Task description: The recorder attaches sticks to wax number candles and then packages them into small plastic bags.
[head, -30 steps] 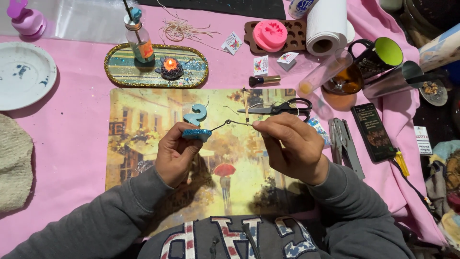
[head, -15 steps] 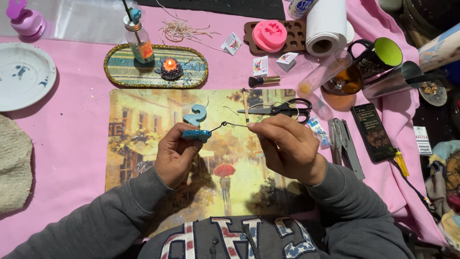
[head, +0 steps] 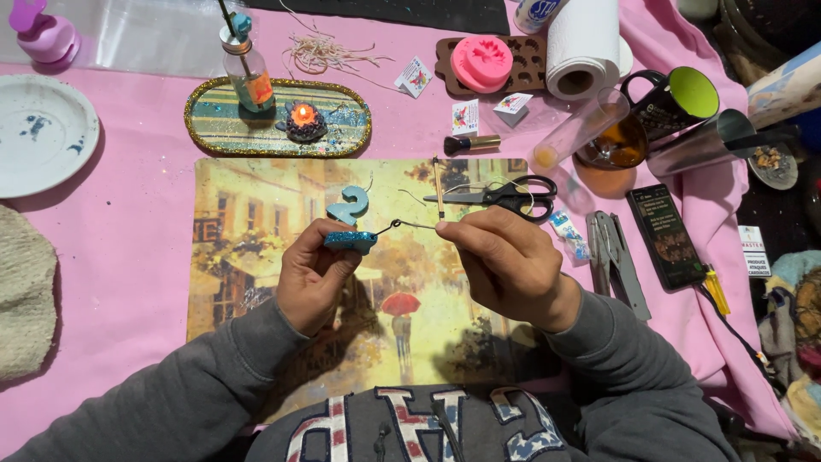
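Glitter piece pinched in left hand, thin wire pinched by right hand, both above scissors-side of placemat; best kept steady, wire taut.

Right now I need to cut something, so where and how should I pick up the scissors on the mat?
Grip the scissors by the black loop handles at their right end, coming from above and the right. They lie flat on the picture mat, blades closed and pointing left towards a thin upright stick. The right hand sits just below them, so that end is probably easiest to reach.
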